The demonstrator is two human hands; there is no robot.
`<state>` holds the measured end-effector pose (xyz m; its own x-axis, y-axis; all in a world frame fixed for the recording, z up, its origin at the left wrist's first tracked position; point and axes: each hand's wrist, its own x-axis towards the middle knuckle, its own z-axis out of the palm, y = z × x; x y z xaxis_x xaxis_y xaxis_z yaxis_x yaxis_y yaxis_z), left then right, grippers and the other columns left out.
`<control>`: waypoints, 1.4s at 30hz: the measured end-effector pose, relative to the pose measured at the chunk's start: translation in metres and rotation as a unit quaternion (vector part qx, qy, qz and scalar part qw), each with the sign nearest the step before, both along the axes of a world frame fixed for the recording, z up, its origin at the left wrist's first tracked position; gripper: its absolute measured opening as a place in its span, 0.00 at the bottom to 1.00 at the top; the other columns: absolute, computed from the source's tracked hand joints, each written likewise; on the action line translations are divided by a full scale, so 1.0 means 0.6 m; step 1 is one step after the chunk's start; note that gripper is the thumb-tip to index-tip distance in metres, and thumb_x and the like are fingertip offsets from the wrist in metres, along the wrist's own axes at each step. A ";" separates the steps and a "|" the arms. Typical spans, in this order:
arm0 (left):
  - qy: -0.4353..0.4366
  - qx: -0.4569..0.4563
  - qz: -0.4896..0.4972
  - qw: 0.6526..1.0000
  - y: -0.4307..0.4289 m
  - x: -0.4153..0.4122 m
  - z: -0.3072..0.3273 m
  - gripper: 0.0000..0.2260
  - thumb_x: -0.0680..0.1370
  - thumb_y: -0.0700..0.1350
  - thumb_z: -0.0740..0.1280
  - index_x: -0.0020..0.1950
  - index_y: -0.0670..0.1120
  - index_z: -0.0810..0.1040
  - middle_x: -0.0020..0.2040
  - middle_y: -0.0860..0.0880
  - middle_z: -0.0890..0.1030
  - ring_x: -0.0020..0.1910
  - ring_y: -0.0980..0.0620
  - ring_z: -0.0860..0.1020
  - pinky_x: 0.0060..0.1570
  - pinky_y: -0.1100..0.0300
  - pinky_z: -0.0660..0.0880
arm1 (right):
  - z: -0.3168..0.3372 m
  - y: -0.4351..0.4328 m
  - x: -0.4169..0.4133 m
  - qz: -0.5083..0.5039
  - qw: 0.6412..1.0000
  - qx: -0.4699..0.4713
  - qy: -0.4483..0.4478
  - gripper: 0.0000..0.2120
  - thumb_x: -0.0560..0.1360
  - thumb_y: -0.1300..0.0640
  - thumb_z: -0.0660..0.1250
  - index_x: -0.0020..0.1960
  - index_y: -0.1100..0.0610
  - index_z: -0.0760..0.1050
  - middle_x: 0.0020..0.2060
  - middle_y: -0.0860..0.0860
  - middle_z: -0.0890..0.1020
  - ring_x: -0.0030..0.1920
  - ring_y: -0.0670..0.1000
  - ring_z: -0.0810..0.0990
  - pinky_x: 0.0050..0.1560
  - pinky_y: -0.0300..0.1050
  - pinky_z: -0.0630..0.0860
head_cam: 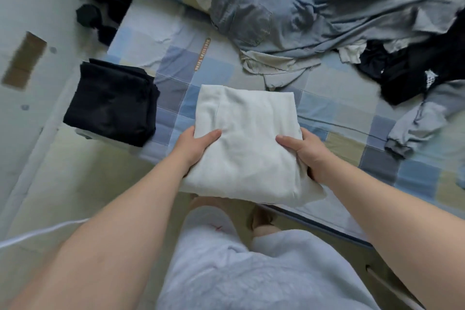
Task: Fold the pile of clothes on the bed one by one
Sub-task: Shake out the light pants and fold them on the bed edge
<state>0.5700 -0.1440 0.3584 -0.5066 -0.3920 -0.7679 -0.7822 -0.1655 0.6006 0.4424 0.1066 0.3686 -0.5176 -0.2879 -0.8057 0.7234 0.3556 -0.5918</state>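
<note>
Checked bed [339, 113], folded white garment [249, 138] in left hand [198, 146] and right hand [307, 153]

Bare checked bed [339, 113] lies open right of centre; a folded black stack [110, 103] blocks the left edge, and the unfolded pile [314, 15] crowds the upper right.

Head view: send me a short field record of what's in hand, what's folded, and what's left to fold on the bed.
held: folded white fabric garment, overhanging the near bed edge
left hand: grips its left side, thumb on top
right hand: grips its right side, thumb on top
folded: folded black garment, at the left end of the checked blue bedsheet, apart from the white one
unfolded: blue denim jeans, grey cloth, black garments, heaped at the far side
</note>
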 end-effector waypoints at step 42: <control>-0.034 -0.406 -0.423 0.809 -0.800 0.104 -0.412 0.30 0.82 0.66 0.49 0.82 0.61 0.41 0.82 0.54 0.35 0.80 0.50 0.34 0.78 0.46 0.34 | -0.387 -0.927 0.149 0.581 0.685 0.272 0.346 0.65 0.61 0.21 0.66 0.80 0.46 0.31 0.79 0.55 0.31 0.79 0.61 0.30 0.78 0.66 0.41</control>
